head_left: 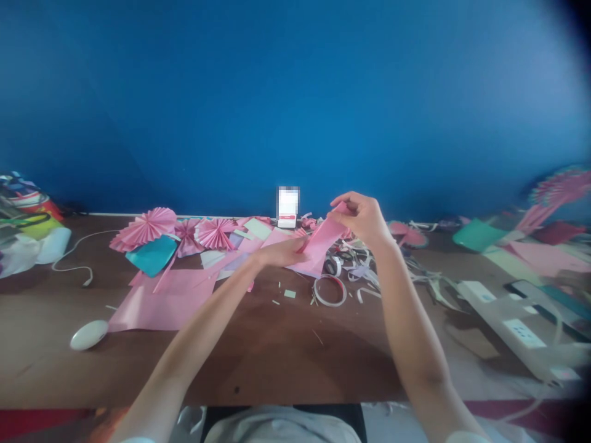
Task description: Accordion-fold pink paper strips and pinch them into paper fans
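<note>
1. The pink paper [323,241] is slanting up rightward above the counter [277,357], in front and to the right of the phone [287,208].
2. The right hand [362,216], right of the phone, is arching over, its bent fingers and thumb pinching the paper's upper end.
3. The left hand [287,252], in front of the phone, is lying low, gripping the paper's left edge.
</note>
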